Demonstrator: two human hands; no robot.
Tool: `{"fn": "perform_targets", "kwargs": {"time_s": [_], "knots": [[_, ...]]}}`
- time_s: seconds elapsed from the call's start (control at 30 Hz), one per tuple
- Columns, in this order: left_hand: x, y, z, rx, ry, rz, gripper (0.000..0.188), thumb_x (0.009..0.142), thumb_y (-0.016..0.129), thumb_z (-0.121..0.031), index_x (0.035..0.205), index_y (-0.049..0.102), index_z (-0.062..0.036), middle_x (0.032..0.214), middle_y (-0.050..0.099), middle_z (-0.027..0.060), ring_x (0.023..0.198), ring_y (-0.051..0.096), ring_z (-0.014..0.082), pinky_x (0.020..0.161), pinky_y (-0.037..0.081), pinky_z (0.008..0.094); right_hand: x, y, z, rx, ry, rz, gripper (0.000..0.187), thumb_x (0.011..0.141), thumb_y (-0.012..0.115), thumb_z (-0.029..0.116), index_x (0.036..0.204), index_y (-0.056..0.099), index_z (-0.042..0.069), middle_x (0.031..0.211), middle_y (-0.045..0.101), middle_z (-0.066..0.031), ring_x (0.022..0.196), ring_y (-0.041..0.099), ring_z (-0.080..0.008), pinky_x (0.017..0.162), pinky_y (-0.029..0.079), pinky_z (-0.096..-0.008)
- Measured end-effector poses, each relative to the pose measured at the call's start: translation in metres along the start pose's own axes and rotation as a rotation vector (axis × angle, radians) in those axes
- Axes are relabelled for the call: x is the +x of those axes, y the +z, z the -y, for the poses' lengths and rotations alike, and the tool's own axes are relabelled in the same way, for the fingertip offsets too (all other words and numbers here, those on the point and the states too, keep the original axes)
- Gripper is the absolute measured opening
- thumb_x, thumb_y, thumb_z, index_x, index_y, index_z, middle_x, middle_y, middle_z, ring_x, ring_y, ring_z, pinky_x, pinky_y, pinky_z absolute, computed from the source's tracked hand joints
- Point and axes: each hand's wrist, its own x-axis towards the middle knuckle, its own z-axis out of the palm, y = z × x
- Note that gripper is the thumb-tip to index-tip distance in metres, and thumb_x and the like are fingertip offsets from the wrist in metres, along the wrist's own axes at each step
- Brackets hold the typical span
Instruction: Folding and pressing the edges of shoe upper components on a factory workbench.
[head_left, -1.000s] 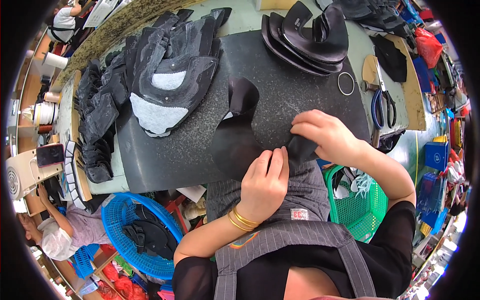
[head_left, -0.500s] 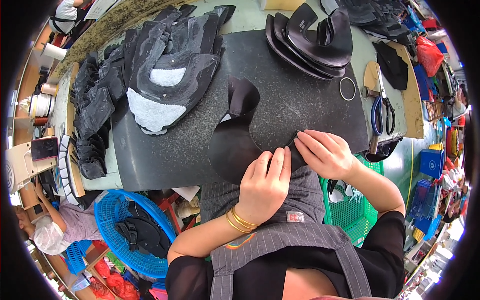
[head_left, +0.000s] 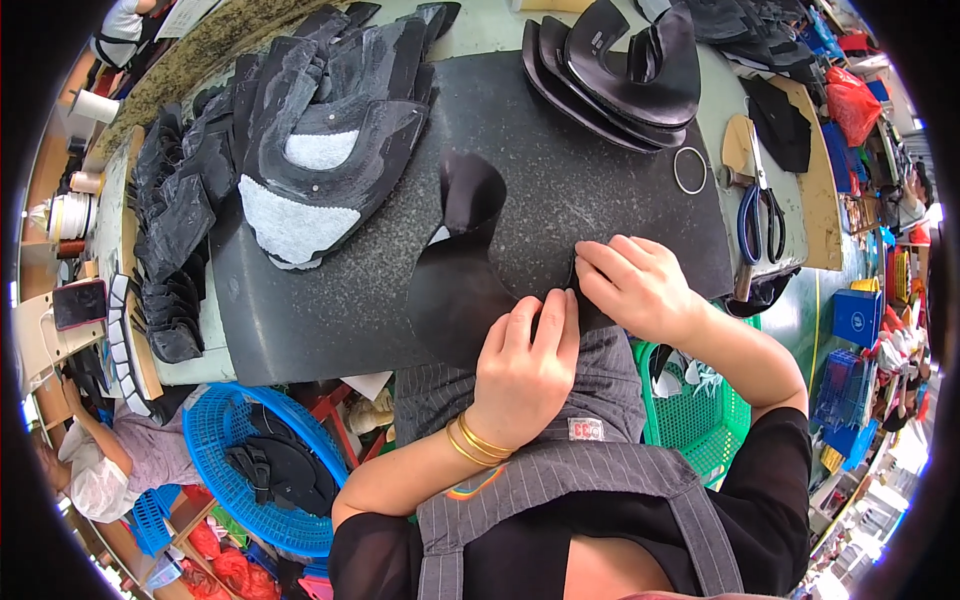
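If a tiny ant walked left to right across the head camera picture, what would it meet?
Phone, blue basket, left hand, right hand, scissors, red bag.

Head cam — wide, facing dn.

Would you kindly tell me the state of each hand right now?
Left hand: fingers closed, holding the black piece.
Right hand: fingers closed, holding the same piece toward its right end.

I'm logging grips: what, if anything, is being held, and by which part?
The left hand and right hand hold the curved black piece by its right-hand end; the exact pinch is partly hidden.
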Motion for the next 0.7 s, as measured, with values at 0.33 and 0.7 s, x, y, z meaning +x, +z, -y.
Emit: {"fn": "perform_targets", "kwargs": {"time_s": [0.33, 0.7], "knots": [[0.015, -0.001, -0.005, -0.043, -0.110, 0.039, 0.035, 0.078, 0.067, -0.012, 0.111, 0.070, -0.0011, 0.106, 0.064, 0.0060, 0.095, 0.062, 0.0191, 0.077, 0.055, 0.0289, -0.011, 0.006, 0.000, -0.049, -0.060, -0.132, 0.042, 0.067, 0.066, 0.015, 0.106, 0.069, -0.002, 0.111, 0.066, -0.0165, 0.075, 0.063, -0.0201, 0.065, 0.055, -0.0309], [0.013, 0.003, -0.006, -0.034, -0.077, -0.013, 0.033, 0.079, 0.070, -0.009, 0.110, 0.073, 0.0000, 0.103, 0.064, 0.0053, 0.092, 0.061, 0.0196, 0.073, 0.054, 0.0283, -0.022, 0.006, -0.001, -0.163, -0.086, -0.240, 0.041, 0.064, 0.066, 0.017, 0.100, 0.071, 0.000, 0.108, 0.068, -0.0107, 0.087, 0.063, -0.0207, 0.074, 0.056, -0.0309]]}}
